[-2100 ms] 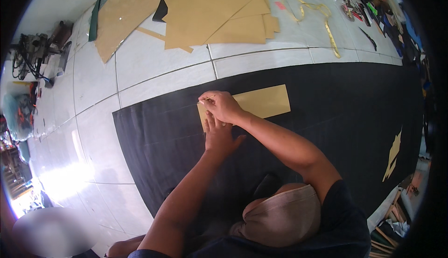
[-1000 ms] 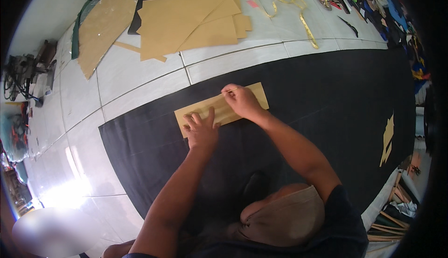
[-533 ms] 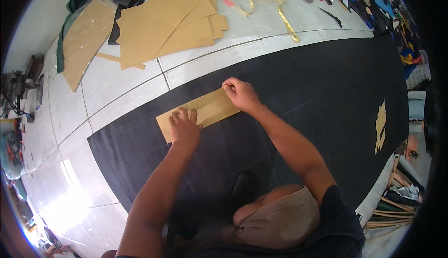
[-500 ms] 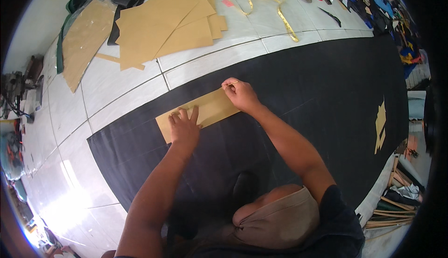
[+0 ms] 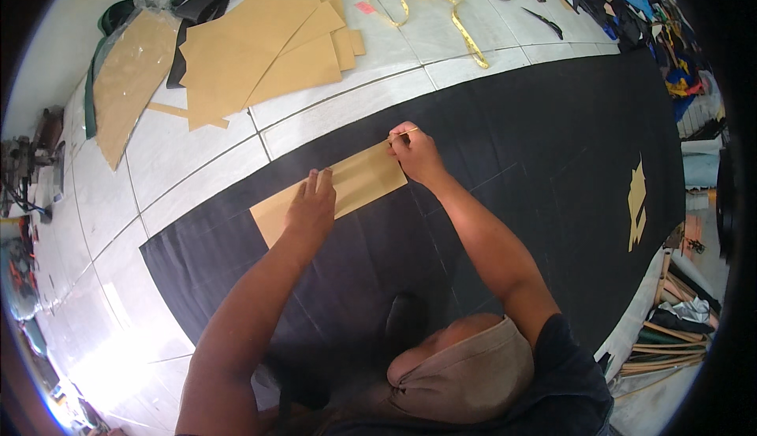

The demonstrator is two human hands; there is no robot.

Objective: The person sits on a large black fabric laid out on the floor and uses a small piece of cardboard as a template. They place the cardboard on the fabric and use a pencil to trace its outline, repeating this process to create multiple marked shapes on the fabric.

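A rectangular tan card pattern piece (image 5: 367, 174) lies slantwise on a wide sheet of black material (image 5: 505, 128). My left hand (image 5: 313, 203) rests on the card left of its middle, fingers stretched out over it. At the card's upper right corner, my right hand (image 5: 415, 154) pinches a thin, light-coloured pencil-like marker (image 5: 406, 132). Its tip is down by the card's edge, too small to make out clearly. Faint pale lines run over the black sheet to the right of and below the card.
Large tan card pieces (image 5: 236, 50) are heaped on the white tiled floor (image 5: 189, 168) beyond the sheet. A yellow measuring tape (image 5: 465, 35) and black scissors (image 5: 544, 23) lie farther right. Narrow card scraps (image 5: 636, 207) sit on the sheet's right side, near bundled rolls (image 5: 662, 349).
My right hand has moved with the marker to the card's upper right corner. My left hand's fingers are now closer together and flatter on the card. The whole view has shifted slightly.
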